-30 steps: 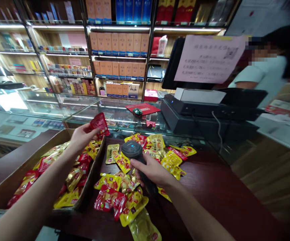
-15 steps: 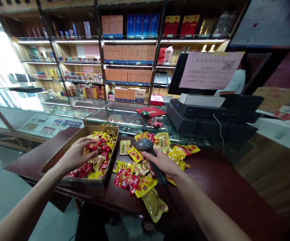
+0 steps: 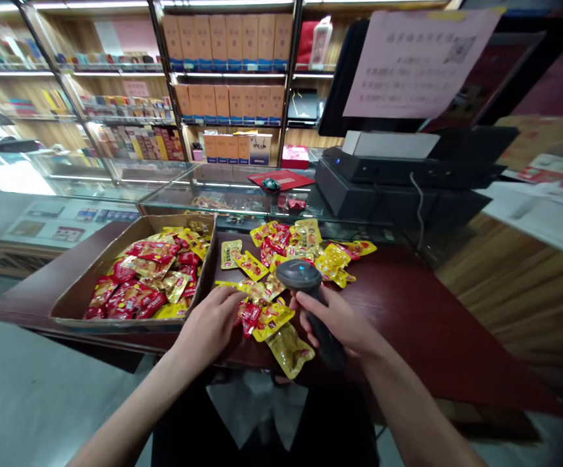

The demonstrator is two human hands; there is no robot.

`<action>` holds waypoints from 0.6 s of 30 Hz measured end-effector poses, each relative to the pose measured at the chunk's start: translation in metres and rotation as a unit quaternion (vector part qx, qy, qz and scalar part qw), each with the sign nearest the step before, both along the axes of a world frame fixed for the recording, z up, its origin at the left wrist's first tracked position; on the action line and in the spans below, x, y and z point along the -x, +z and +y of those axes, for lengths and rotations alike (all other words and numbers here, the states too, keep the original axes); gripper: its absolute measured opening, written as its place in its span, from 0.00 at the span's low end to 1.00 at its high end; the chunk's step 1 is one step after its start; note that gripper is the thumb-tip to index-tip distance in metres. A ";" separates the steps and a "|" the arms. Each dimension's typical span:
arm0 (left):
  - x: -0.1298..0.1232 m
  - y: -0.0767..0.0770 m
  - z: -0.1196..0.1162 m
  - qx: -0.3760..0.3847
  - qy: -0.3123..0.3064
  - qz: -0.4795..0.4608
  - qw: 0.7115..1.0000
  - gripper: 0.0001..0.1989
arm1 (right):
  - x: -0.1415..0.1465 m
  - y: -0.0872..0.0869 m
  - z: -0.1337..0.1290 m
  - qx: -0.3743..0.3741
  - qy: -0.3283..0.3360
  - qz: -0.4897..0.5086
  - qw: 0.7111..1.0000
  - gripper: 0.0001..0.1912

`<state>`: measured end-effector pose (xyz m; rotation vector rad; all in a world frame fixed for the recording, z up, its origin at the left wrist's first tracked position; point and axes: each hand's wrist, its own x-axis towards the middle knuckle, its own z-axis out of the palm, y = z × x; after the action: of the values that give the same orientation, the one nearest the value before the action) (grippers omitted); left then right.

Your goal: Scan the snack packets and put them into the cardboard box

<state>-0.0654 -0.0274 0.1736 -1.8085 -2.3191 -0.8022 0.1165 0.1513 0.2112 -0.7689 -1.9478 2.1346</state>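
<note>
Both the left hand and the right hand are seen bare, with slender fingers and narrow, rounded wrists. The left forearm and right forearm are likewise left uncovered as far as they are shown. Black trousers are worn over both legs; their seams and fabric texture are lost in shadow.

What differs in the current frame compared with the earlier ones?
The left hand has let go of its red packet and moved right, from over the box to the loose packets. The person in the background has left view. The right hand still grips the scanner.
</note>
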 end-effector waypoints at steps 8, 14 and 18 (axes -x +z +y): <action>0.003 -0.034 0.003 0.129 -0.030 0.047 0.990 0.28 | -0.046 -0.035 -0.036 0.021 -0.009 -0.013 1.000 0.25; 0.021 -0.042 0.015 0.068 0.006 0.028 0.997 0.18 | -0.060 -0.038 -0.051 0.018 -0.015 -0.051 0.998 0.30; 0.006 -0.027 0.004 -0.085 0.077 -0.189 0.975 0.19 | -0.075 -0.035 -0.065 -0.010 -0.053 -0.077 0.996 0.32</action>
<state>-0.0719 -0.0231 0.1470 -1.4909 -2.4724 -1.3719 0.1919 0.0865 0.1760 -1.0374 -1.9493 2.0467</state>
